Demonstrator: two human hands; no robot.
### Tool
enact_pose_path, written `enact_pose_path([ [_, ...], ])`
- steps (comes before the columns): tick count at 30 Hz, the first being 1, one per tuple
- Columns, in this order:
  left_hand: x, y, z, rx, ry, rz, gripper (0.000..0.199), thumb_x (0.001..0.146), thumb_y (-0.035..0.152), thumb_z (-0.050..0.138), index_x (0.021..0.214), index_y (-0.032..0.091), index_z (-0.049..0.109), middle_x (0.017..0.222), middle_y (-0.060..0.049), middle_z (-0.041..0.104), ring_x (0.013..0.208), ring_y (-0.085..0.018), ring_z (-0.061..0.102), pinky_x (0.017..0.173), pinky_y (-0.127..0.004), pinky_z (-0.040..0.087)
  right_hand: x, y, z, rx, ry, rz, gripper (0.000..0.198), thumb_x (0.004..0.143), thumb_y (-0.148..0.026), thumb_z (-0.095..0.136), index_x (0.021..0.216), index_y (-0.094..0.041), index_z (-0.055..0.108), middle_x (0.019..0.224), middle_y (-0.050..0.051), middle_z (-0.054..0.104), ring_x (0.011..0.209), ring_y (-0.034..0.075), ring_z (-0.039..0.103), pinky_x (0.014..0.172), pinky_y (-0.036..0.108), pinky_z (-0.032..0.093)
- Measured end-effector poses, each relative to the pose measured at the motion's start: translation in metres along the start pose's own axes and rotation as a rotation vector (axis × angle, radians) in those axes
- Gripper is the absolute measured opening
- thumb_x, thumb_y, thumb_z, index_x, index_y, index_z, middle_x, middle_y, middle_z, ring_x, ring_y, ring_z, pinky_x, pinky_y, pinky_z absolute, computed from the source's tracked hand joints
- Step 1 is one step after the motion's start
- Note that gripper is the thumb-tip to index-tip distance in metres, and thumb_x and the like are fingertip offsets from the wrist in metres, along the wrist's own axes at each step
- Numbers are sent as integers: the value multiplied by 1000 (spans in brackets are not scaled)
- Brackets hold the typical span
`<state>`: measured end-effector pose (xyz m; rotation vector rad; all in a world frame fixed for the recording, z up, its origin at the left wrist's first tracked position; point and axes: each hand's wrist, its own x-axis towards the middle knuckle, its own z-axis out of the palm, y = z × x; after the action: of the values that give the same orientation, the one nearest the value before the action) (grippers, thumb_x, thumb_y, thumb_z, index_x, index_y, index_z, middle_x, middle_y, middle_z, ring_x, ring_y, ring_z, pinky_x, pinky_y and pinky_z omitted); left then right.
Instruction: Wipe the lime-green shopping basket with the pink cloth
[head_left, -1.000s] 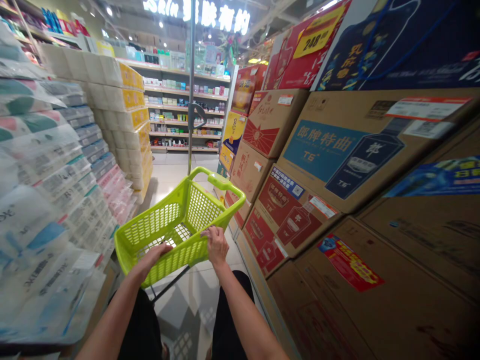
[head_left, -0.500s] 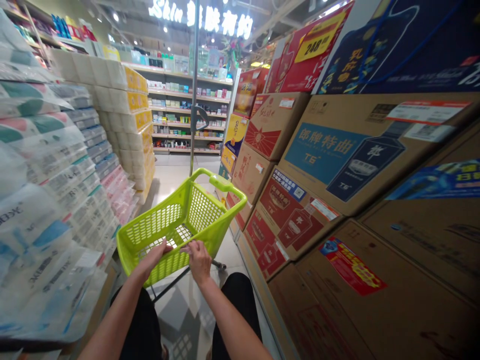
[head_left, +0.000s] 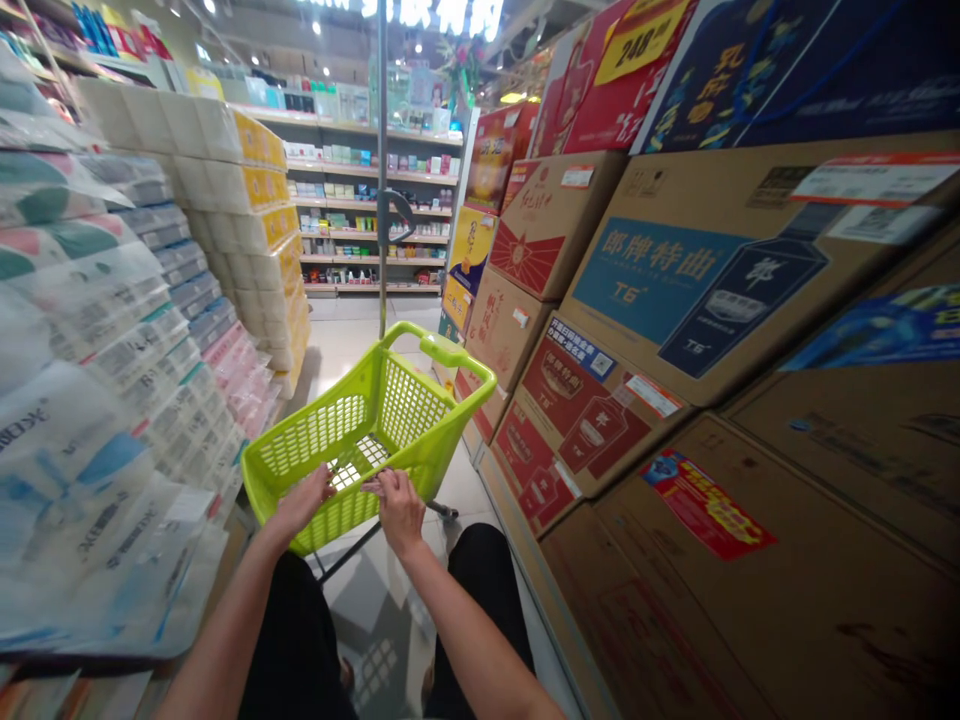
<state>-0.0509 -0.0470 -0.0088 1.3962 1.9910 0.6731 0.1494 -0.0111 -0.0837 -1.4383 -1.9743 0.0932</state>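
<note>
A lime-green shopping cart [head_left: 442, 455] with a lattice basket stands tilted across the aisle in front of my knees. My left hand [head_left: 309, 498] lies over its near rim, with the fingers bent towards the inside of the basket. A short way to the right, my right hand [head_left: 400, 508] is closed at the same rim, its fingers curled and their tips pointing left. Part of the left fingers is hidden behind the hand. Through the basket's holes I see pale floor.
Cartons of bottled liquor [head_left: 660, 290] are stacked close on the right. Wrapped tissue packs [head_left: 82, 470] and pale paper rolls [head_left: 255, 190] pile up on the left. A metal pole [head_left: 382, 200] with a hook rises behind the cart. Shelves of cosmetics [head_left: 352, 180] stand at the back.
The view has tipped slightly downward and shifted. The cart and both hands stay at nearly the same place in front of me, with the hands still at the near rim.
</note>
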Motion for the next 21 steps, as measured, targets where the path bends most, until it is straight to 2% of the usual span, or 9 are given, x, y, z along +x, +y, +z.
enact_pose_path([
  [6,-9,9,-3,121,-60,-36,66,91,61,17,118,24,63,104,-6,75,118,-31,58,102,-44,36,3,-3,1,25,88,175,27,91,-16,51,113,-27,62,112,5,59,99,17,57,77,25,44],
  [9,-9,16,-2,196,-70,-22,58,93,54,18,118,26,63,106,-5,74,117,-33,58,101,-48,34,-7,-13,8,30,58,87,26,92,-18,51,113,-29,62,112,4,59,97,17,56,77,24,44],
  [11,-9,18,-1,244,-69,3,49,93,49,26,117,27,63,109,-6,73,115,-33,58,100,-47,34,-8,-12,10,27,24,14,25,92,-20,52,113,-30,62,109,3,59,96,16,57,75,23,44],
  [14,-8,17,0,294,-72,42,40,91,39,35,121,29,60,112,-5,72,118,-31,57,99,-43,35,3,1,6,0,14,77,25,93,-16,48,109,-27,63,100,3,59,86,14,57,69,21,44],
  [16,-10,17,3,314,-77,60,40,91,33,34,123,31,59,112,-3,72,119,-29,56,101,-43,33,11,8,4,-14,17,135,25,93,-13,46,106,-24,64,95,3,58,80,13,57,66,21,44],
  [18,-12,18,7,330,-76,67,40,92,31,33,121,32,60,110,-2,72,119,-28,57,105,-46,29,11,7,5,-13,40,158,24,93,-14,46,106,-24,64,98,4,58,84,14,58,68,22,45],
  [21,-14,19,13,350,-50,50,44,95,40,27,105,29,69,109,-4,72,118,-29,56,108,-51,24,-2,-5,10,15,69,166,28,91,-15,49,113,-28,61,111,4,57,97,16,58,74,24,46],
])
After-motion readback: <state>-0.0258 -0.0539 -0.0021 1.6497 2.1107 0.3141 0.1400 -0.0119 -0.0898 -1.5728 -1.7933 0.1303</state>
